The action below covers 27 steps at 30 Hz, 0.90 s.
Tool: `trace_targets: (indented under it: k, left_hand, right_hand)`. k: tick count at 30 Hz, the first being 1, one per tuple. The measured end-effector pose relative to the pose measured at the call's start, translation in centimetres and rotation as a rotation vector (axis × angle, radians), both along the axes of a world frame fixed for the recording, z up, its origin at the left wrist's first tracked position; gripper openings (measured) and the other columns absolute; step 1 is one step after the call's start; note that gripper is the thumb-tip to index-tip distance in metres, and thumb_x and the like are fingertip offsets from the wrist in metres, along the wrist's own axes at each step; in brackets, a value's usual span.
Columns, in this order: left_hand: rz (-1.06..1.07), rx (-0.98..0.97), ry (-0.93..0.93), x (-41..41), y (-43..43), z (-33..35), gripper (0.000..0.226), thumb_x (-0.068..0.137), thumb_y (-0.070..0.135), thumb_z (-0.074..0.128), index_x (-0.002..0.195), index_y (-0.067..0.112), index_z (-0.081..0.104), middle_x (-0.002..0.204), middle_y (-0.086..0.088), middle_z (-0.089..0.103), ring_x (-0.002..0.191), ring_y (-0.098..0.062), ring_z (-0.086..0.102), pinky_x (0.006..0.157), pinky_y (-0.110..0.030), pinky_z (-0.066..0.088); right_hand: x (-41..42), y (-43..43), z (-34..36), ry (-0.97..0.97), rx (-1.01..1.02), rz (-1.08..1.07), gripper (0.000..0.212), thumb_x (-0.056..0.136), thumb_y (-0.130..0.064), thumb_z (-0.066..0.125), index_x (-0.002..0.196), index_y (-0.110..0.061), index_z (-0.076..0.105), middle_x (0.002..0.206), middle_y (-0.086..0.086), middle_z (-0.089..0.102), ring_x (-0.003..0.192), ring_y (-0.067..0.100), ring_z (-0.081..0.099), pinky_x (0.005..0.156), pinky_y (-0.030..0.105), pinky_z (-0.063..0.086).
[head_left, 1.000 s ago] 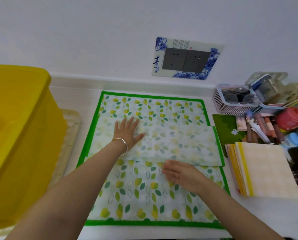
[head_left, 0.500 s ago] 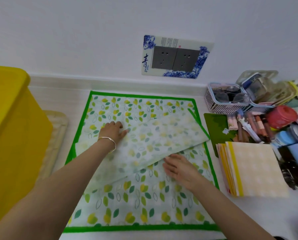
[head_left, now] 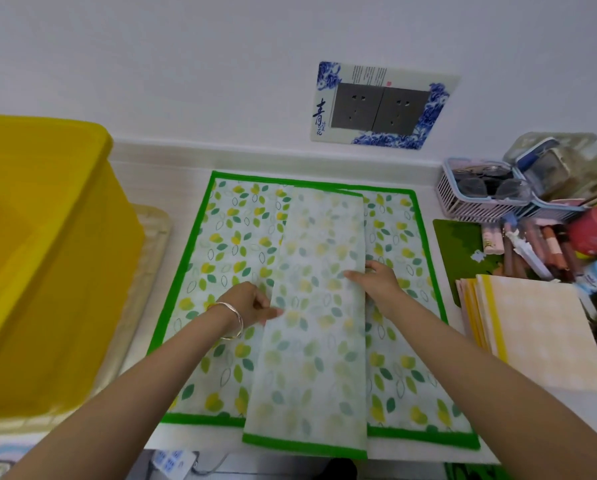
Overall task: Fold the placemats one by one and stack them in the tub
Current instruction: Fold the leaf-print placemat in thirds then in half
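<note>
Worktop (head_left: 411,455): white; open room only by the wall at 12 o'clock.
Yellow tub (head_left: 40,258): at 9 o'clock, beside the mats.
Flat placemat (head_left: 234,244): green edge, leaf print.
Folded placemat (head_left: 317,323): lay sideways before, now points to 12; its near end hangs past the edge.
Wall plate (head_left: 383,105): says 青.
Left hand (head_left: 252,303): pinching its left side.
Right hand (head_left: 376,280): holding its right side.

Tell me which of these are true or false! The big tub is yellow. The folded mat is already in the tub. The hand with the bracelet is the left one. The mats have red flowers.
1. The tub is yellow: true.
2. The folded placemat is in the tub: false, it lies on a flat placemat, both hands at its edges.
3. The left hand wears the bracelet: true.
4. Red flowers: false, green and yellow leaves.
</note>
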State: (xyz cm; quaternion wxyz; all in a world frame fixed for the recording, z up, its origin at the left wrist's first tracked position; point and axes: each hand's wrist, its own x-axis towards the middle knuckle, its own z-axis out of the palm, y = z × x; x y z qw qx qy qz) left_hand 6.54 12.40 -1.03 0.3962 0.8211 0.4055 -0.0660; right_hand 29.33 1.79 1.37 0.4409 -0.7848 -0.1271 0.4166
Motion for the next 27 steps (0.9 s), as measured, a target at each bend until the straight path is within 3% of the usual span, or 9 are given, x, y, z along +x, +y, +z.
trace_targets:
  k: [5, 8, 10, 13, 16, 18, 21, 24, 27]
  left_hand:
    - [0.112, 0.046, -0.031, 0.1, -1.8, -0.1, 0.045, 0.082, 0.044, 0.066, 0.045, 0.022, 0.052, 0.032, 0.011, 0.038, 0.033, -0.004, 0.036, 0.049, -0.017, 0.034]
    - [0.127, 0.155, -0.030, -0.2, -2.6, 0.2, 0.040, 0.083, 0.049, 0.061, 0.055, 0.023, 0.048, 0.048, 0.011, 0.045, 0.046, -0.005, 0.042, 0.052, -0.021, 0.037]
    - [0.100, 0.269, 0.019, -0.8, -3.1, 0.4, 0.034, 0.085, 0.051, 0.057, 0.071, 0.022, 0.047, 0.061, 0.009, 0.048, 0.056, -0.009, 0.045, 0.053, -0.023, 0.036]
    - [0.030, 0.475, -0.091, -3.0, -3.9, 0.4, 0.039, 0.081, 0.057, 0.055, 0.091, 0.020, 0.048, 0.078, 0.011, 0.048, 0.066, -0.010, 0.048, 0.052, -0.017, 0.033]
    - [-0.251, 0.569, -0.223, -5.4, -4.5, -0.4, 0.078, 0.075, 0.073, 0.046, 0.130, 0.017, 0.047, 0.127, 0.001, 0.052, 0.106, -0.016, 0.055, 0.087, -0.027, 0.045]
    - [-0.465, 0.531, -0.110, -6.3, -4.9, -0.8, 0.095, 0.072, 0.082, 0.035, 0.147, 0.025, 0.022, 0.154, 0.004, 0.020, 0.139, -0.013, 0.023, 0.115, -0.033, 0.018]
    - [-0.612, 0.483, 0.014, -6.6, -5.4, -1.4, 0.105, 0.064, 0.088, 0.028, 0.148, 0.033, -0.004, 0.153, 0.014, -0.014, 0.140, -0.007, -0.017, 0.113, -0.029, -0.017]
    - [-0.645, 0.482, 0.110, -6.6, -5.6, -1.7, 0.108, 0.060, 0.088, 0.032, 0.141, 0.038, -0.019, 0.150, 0.015, -0.024, 0.138, -0.009, -0.028, 0.112, -0.032, -0.021]
    - [-0.650, 0.466, 0.163, -6.5, -5.8, -1.6, 0.119, 0.054, 0.090, 0.041, 0.140, 0.038, -0.024, 0.149, 0.014, -0.029, 0.136, -0.012, -0.032, 0.112, -0.037, -0.020]
  right_hand:
    - [0.1, 0.2, -1.1, 0.102, 0.046, -0.101, 0.037, 0.080, -0.013, 0.072, 0.115, -0.010, 0.060, 0.108, 0.005, 0.063, 0.090, 0.021, 0.060, 0.067, 0.028, 0.051]
    - [0.5, -0.4, -1.5, 0.091, 0.062, -0.122, 0.034, 0.082, -0.014, 0.070, 0.114, -0.013, 0.059, 0.109, 0.006, 0.063, 0.094, 0.024, 0.062, 0.077, 0.037, 0.055]
    - [0.9, -1.6, -1.7, -0.012, 0.073, -0.092, 0.029, 0.084, -0.015, 0.069, 0.111, -0.014, 0.057, 0.111, 0.007, 0.064, 0.094, 0.024, 0.063, 0.081, 0.038, 0.055]
    - [0.5, -5.0, -1.9, -0.274, 0.143, 0.083, 0.031, 0.086, -0.014, 0.066, 0.115, -0.015, 0.056, 0.110, 0.001, 0.062, 0.099, 0.017, 0.060, 0.076, 0.020, 0.050]
    - [-0.4, -9.2, -2.5, -0.486, 0.159, 0.357, 0.036, 0.090, -0.016, 0.061, 0.125, -0.022, 0.055, 0.120, -0.011, 0.055, 0.107, 0.006, 0.052, 0.091, 0.018, 0.043]
    - [-0.7, -11.6, -3.1, -0.686, 0.114, 0.607, 0.041, 0.093, -0.018, 0.057, 0.132, -0.028, 0.050, 0.129, -0.016, 0.048, 0.116, 0.002, 0.045, 0.099, 0.020, 0.038]
    - [-0.6, -13.4, -4.2, -1.146, 0.188, 0.920, 0.054, 0.085, -0.006, 0.065, 0.134, -0.023, 0.050, 0.133, -0.008, 0.052, 0.120, 0.011, 0.051, 0.097, 0.033, 0.049]
    - [-1.1, -13.7, -4.5, -1.388, 0.274, 1.074, 0.073, 0.064, 0.005, 0.079, 0.129, -0.017, 0.054, 0.130, 0.003, 0.058, 0.117, 0.020, 0.058, 0.096, 0.037, 0.049]
    - [-1.5, -13.3, -4.2, -1.457, 0.281, 1.205, 0.084, 0.063, 0.004, 0.079, 0.136, -0.018, 0.044, 0.137, 0.003, 0.052, 0.125, 0.020, 0.051, 0.104, 0.036, 0.038]
